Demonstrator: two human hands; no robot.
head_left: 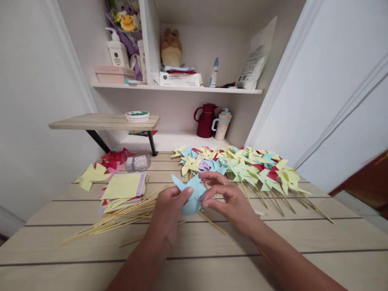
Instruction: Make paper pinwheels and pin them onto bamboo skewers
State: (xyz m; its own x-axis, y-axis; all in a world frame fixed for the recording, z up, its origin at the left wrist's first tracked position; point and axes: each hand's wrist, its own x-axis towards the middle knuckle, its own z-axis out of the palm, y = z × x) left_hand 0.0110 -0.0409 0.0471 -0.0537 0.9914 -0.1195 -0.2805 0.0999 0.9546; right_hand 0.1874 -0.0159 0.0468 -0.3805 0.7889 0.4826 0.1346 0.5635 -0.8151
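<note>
My left hand (pixel 169 210) pinches a light blue paper pinwheel (pixel 191 193) between thumb and fingers, with its pointed blades standing up. At the right side of the same paper, my right hand (pixel 224 198) has its fingers curled against the edge, thumb and fingertips closed in; a tiny shiny bit near its thumb is too small to name. Thin wooden sticks (pixel 121 218) lie loose beside my left hand. Just beyond my right hand, finished pinwheels (pixel 242 167) on sticks are heaped in yellow, green, blue, red and purple.
Left on the slatted table (pixel 75 258) are a stack of coloured paper squares (pixel 121 186), a yellow folded paper (pixel 91 176), red papers (pixel 113 159) and a clear plastic box (pixel 138 162). A small raised stand (pixel 103 122) stands behind. Farther back are a red jug (pixel 207 121) and a cup (pixel 222 125).
</note>
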